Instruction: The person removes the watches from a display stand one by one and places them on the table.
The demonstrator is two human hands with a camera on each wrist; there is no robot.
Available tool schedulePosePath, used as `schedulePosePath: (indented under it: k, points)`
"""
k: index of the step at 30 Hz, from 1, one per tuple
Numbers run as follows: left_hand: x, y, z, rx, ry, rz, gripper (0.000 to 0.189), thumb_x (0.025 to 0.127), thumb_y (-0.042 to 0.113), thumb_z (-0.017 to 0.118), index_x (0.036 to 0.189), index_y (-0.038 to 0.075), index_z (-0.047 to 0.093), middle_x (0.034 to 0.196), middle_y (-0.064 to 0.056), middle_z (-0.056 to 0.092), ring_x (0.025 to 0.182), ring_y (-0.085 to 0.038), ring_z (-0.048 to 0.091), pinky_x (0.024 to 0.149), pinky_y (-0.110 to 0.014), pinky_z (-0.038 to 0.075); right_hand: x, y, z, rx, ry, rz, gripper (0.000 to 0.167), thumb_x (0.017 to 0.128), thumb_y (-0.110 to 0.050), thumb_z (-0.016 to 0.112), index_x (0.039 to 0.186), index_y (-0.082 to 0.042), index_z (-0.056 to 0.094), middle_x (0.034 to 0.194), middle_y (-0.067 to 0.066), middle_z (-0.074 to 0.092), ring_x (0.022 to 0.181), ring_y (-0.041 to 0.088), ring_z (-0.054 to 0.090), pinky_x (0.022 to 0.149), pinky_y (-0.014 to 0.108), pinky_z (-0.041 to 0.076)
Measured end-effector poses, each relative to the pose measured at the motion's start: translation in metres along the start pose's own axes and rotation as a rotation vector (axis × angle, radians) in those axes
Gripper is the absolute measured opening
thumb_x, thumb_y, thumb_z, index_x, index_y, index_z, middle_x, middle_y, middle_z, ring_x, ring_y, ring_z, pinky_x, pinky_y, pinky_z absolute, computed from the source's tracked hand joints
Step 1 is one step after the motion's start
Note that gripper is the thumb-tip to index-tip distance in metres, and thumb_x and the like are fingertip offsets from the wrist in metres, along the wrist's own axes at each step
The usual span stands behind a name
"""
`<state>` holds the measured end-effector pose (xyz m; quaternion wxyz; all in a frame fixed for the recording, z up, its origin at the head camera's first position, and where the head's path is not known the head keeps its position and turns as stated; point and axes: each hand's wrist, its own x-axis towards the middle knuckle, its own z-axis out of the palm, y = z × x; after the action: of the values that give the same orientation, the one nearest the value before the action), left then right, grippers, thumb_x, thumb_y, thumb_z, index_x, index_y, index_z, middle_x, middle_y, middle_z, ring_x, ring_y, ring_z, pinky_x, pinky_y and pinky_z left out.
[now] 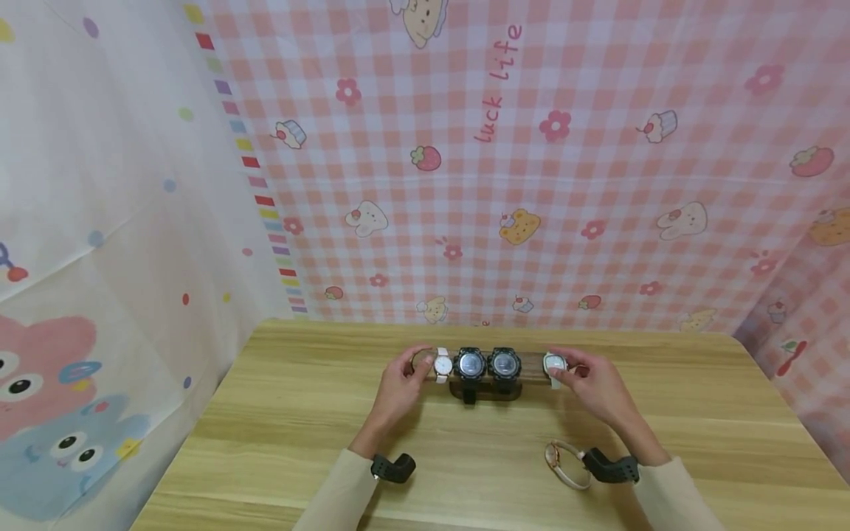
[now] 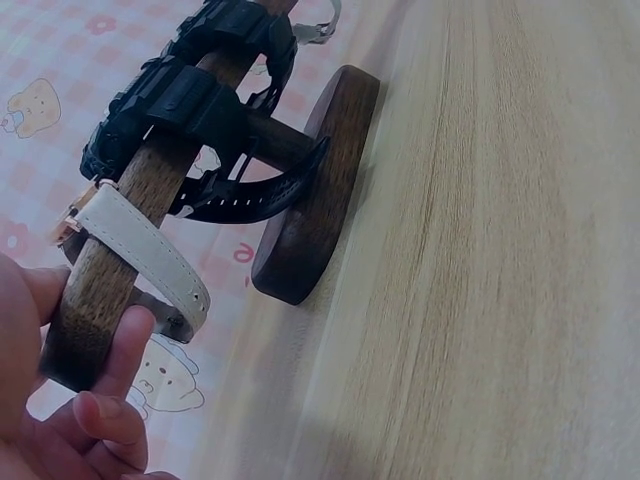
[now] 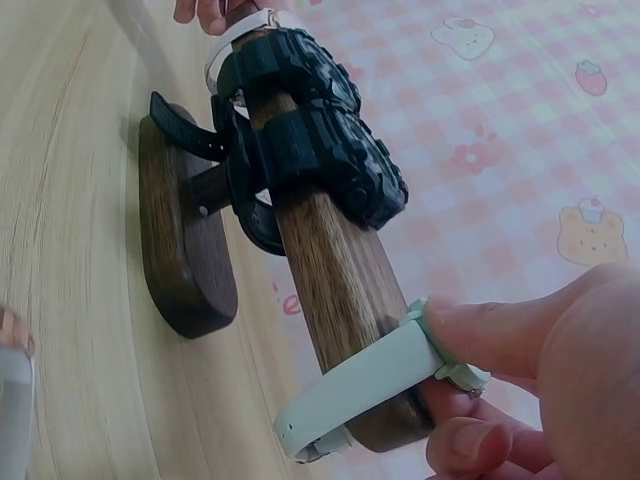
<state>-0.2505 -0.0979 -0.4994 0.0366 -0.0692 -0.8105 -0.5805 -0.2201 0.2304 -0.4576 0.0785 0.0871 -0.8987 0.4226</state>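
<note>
A dark wooden watch stand (image 1: 533,367) carries several watches along its bar. My left hand (image 1: 400,383) grips the bar's left end, thumb on one side and fingers on the other. Beside it sits a watch with a white strap (image 2: 150,245) and a rose-gold case. Two chunky black digital watches (image 1: 471,364) hang side by side near the middle, their strap ends loose. Near the right end, a mint-green watch (image 3: 360,385) loops around the bar. My right hand (image 1: 595,385) pinches its case between thumb and fingers.
A watch with a pale strap and rose-gold case (image 1: 552,456) lies on the wooden table (image 1: 299,420), below my right wrist. The stand's oval base (image 3: 185,230) rests on the tabletop. Behind the table hangs a pink checked cloth (image 1: 465,184); a white patterned cloth (image 1: 133,221) hangs at left.
</note>
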Motion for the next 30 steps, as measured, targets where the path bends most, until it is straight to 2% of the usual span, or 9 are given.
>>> schedulePosePath:
  k: [11, 16, 23, 26, 30]
  points:
    - [0.000, 0.001, 0.001, -0.008, -0.008, -0.001, 0.028, 0.100, 0.027, 0.060, 0.126, 0.017, 0.065, 0.072, -0.002, 0.050, 0.065, -0.014, 0.051, 0.056, -0.023, 0.049, -0.008, 0.001, -0.017, -0.032, 0.018, -0.010, 0.033, 0.090, -0.011, 0.072, 0.122, -0.004, 0.068, 0.077, 0.004, 0.060, 0.053, 0.006, 0.042, 0.045, 0.024, 0.035]
    - [0.000, 0.001, 0.000, -0.004, -0.005, -0.003, 0.028, 0.101, 0.025, 0.060, 0.126, 0.016, 0.065, 0.071, -0.002, 0.051, 0.064, -0.014, 0.052, 0.057, -0.023, 0.050, -0.013, -0.001, -0.021, -0.043, -0.003, -0.009, 0.035, 0.091, -0.013, 0.072, 0.125, -0.005, 0.067, 0.079, 0.004, 0.061, 0.054, 0.007, 0.044, 0.045, 0.024, 0.035]
    - [0.000, 0.000, 0.000, 0.001, -0.005, -0.004, 0.028, 0.100, 0.026, 0.060, 0.126, 0.016, 0.065, 0.070, -0.001, 0.050, 0.063, -0.013, 0.049, 0.054, -0.022, 0.045, -0.015, -0.005, -0.024, -0.074, -0.017, 0.001, 0.037, 0.091, -0.013, 0.072, 0.126, -0.005, 0.066, 0.081, 0.004, 0.062, 0.058, 0.009, 0.049, 0.046, 0.025, 0.038]
    - [0.000, 0.002, 0.000, -0.005, -0.006, -0.008, 0.028, 0.100, 0.025, 0.060, 0.127, 0.016, 0.065, 0.070, -0.001, 0.049, 0.063, -0.013, 0.049, 0.056, -0.024, 0.048, -0.017, -0.008, -0.026, -0.077, -0.009, -0.009, 0.036, 0.090, -0.013, 0.073, 0.124, -0.005, 0.067, 0.080, 0.003, 0.062, 0.059, 0.008, 0.050, 0.046, 0.024, 0.038]
    - [-0.001, 0.003, 0.000, -0.016, -0.006, -0.007, 0.028, 0.101, 0.025, 0.060, 0.127, 0.015, 0.065, 0.070, 0.000, 0.049, 0.064, -0.012, 0.049, 0.062, -0.031, 0.055, -0.019, -0.014, -0.028, -0.079, -0.003, -0.024, 0.036, 0.089, -0.012, 0.074, 0.123, -0.004, 0.068, 0.079, 0.003, 0.062, 0.059, 0.008, 0.050, 0.046, 0.024, 0.038]
